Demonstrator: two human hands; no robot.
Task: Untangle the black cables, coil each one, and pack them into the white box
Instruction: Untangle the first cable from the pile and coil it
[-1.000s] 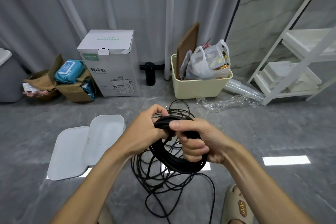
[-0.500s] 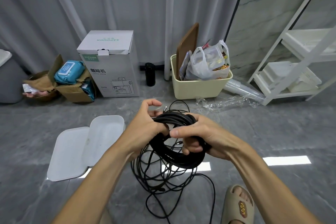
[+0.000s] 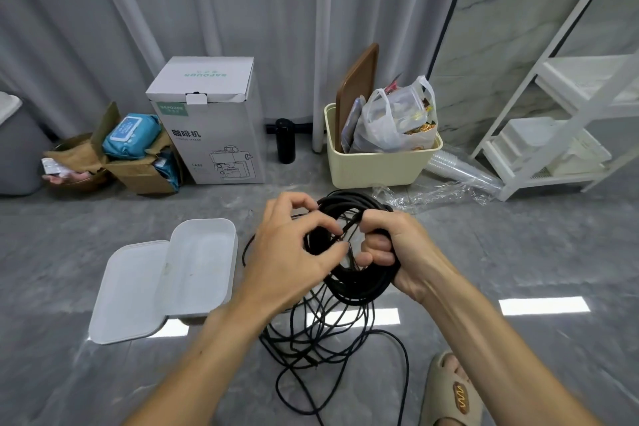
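A thick coil of black cable (image 3: 359,282) hangs in front of me above the floor. My right hand (image 3: 390,245) grips the coil's right side with fingers wrapped round the bundle. My left hand (image 3: 294,252) is at the coil's left side, its thumb and fingertips pinching a thin strand of the cable near the centre. Below the hands a loose tangle of thin black cables (image 3: 321,335) lies on the grey floor. The white box (image 3: 204,266) lies open on the floor to the left, its lid (image 3: 128,294) folded out flat beside it.
At the back stand a white coffee-machine carton (image 3: 211,121), a cream bin (image 3: 377,162) with a bag, a black bottle (image 3: 285,141) and a brown cardboard box (image 3: 138,162). A white shelf (image 3: 567,107) is at right. My sandalled foot (image 3: 453,391) is at bottom right.
Both hands rose a little with the coil. My left hand let go of the coil's top and now pinches a thin strand at its centre; the right hand turned its grip.
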